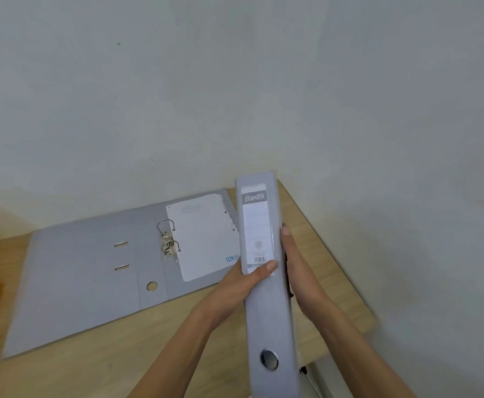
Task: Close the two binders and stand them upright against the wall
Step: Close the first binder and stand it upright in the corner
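Observation:
A closed grey binder [266,305] is held in the air over the table's right part, spine facing me, its far end pointing toward the wall. My left hand [239,285] clasps its left side with the thumb across the spine label. My right hand [298,271] presses flat against its right side. A second grey binder [91,280] lies open and flat on the table to the left, ring mechanism [168,238] upright in the middle and a white sheet [203,237] on its right half.
The wooden table [137,354] meets a pale wall [235,96] at the back and on the right, forming a corner behind the held binder. The table's right edge [361,297] drops off beside my right forearm.

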Demonstrator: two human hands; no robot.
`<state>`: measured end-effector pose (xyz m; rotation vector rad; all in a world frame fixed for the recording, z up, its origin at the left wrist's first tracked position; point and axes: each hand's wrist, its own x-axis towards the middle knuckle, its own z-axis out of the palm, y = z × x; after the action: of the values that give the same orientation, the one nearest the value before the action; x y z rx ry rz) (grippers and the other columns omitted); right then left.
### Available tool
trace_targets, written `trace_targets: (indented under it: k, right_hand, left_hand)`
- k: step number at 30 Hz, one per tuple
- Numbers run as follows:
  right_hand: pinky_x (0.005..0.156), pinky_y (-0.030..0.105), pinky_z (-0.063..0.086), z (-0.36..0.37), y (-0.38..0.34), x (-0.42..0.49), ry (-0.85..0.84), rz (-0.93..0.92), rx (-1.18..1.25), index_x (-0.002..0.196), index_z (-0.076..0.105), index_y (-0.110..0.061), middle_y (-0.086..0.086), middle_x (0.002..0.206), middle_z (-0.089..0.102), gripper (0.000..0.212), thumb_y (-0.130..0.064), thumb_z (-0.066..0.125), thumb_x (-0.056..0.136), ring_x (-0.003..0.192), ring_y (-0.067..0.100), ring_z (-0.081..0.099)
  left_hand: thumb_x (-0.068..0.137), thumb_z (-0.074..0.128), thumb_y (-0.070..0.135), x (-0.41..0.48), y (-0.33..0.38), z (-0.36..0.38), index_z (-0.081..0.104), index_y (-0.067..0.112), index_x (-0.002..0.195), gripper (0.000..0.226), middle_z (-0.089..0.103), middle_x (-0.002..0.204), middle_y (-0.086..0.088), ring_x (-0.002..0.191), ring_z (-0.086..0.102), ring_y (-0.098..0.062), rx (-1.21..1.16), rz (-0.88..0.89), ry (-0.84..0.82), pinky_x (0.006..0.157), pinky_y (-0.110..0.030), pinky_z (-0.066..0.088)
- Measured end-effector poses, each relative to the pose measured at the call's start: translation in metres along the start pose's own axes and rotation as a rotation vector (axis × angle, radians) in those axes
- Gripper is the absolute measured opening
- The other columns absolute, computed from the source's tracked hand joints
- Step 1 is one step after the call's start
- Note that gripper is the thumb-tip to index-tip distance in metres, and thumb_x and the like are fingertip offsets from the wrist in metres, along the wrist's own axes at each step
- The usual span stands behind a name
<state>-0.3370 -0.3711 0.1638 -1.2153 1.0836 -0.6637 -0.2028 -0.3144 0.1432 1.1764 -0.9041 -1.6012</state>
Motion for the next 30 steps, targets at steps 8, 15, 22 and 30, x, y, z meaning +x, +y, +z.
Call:
trace_targets:
  k: [8,15,22,30]
  right_hand:
    - [0.092,0.020,0.057,-0.027,-0.023,0.002,0.100,-0.375,-0.156,0.145,0.050,-0.037,-0.014,0.134,0.068,0.059,-0.058,0.064,0.091,0.120,0.005,0.067]
    - [0.089,0.020,0.057,-0.074,0.006,0.018,0.209,-0.321,-0.078,0.144,0.054,-0.024,-0.010,0.131,0.071,0.067,-0.035,0.077,0.082,0.120,0.008,0.068]
    - [0.083,0.013,0.054,-0.112,0.013,0.049,0.167,-0.262,-0.109,0.138,0.059,-0.031,-0.022,0.124,0.072,0.061,-0.045,0.075,0.082,0.115,0.000,0.068]
    - [0.072,0.018,0.056,-0.148,0.020,0.098,0.392,-0.242,-0.232,0.105,0.065,-0.054,-0.012,0.103,0.064,0.022,-0.054,0.068,0.083,0.095,-0.007,0.064]
  left_hand:
    - [0.080,0.083,0.015,0.048,0.012,0.002,0.036,0.038,0.148,0.086,0.068,0.127,0.017,0.116,0.068,-0.006,0.339,0.291,0.003,0.086,-0.031,0.061]
    - [0.084,0.077,0.016,0.086,0.018,0.014,0.003,0.051,0.158,0.110,0.053,0.148,0.020,0.123,0.059,0.006,0.483,0.200,-0.021,0.097,-0.025,0.056]
    - [0.071,0.086,0.014,0.144,0.007,0.025,0.001,0.023,0.163,0.125,0.054,0.144,0.001,0.127,0.059,-0.019,0.607,0.084,-0.071,0.100,-0.043,0.055]
    - [0.067,0.090,0.019,0.214,0.014,0.035,0.001,0.025,0.160,0.129,0.056,0.138,0.004,0.123,0.059,-0.012,0.623,0.110,0.029,0.092,-0.023,0.057]
